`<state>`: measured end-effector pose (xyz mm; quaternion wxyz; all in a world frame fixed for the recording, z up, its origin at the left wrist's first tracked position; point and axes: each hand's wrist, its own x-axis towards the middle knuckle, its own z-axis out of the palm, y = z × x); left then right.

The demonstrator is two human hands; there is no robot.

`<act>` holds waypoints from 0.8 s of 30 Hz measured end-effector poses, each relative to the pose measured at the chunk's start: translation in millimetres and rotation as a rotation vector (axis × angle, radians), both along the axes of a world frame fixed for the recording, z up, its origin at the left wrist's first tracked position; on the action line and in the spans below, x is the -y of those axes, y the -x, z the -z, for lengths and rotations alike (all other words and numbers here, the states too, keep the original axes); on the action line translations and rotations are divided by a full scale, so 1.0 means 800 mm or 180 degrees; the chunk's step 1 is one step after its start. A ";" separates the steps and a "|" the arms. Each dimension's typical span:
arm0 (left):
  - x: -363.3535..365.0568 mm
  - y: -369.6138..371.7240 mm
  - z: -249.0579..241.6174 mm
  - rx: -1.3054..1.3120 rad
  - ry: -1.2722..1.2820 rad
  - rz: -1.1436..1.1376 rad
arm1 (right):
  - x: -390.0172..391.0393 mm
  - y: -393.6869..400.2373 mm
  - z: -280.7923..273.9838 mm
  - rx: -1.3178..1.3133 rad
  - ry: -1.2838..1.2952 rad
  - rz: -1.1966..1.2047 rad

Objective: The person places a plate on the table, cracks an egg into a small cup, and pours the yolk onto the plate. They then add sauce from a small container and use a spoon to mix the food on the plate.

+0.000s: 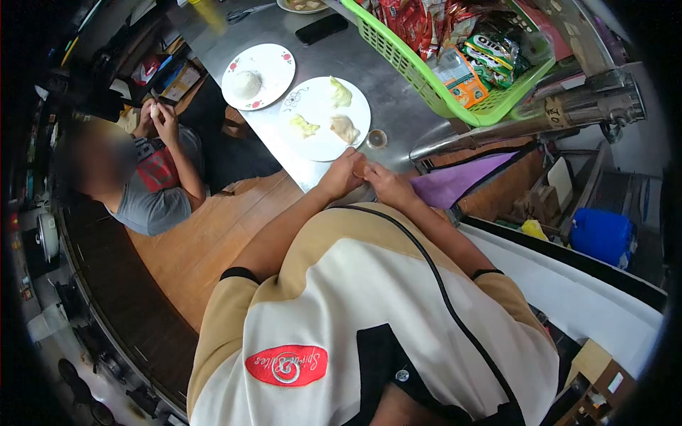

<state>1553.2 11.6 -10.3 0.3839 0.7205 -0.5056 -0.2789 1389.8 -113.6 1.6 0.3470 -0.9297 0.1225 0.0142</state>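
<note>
Close to my body, at the table's edge, my left hand (343,175) and my right hand (390,187) meet with fingers curled. Both grip a small brown, rounded, egg-like thing (361,167), mostly covered by the fingers. Just beyond them lies a white plate (312,146) bearing pale green leaf pieces (340,94), a yellowish piece (303,127) and a pale beige piece of food (344,129). Beside the plate, near my right hand, stands a small clear cup (377,139). Farther left, a flowered plate (273,57) carries a mound of white rice (246,84).
A green basket (465,112) full of packets sits at the table's far right, beside a metal pipe (526,121). A black phone (322,29) lies on the metal table (398,85). At left, a seated person (160,177) holds a small pale thing in both hands.
</note>
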 end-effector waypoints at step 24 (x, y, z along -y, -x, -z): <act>-0.074 -0.013 0.002 -0.0892 0.0205 -0.1451 | 0.005 -0.131 -0.032 0.0193 -0.1551 0.0408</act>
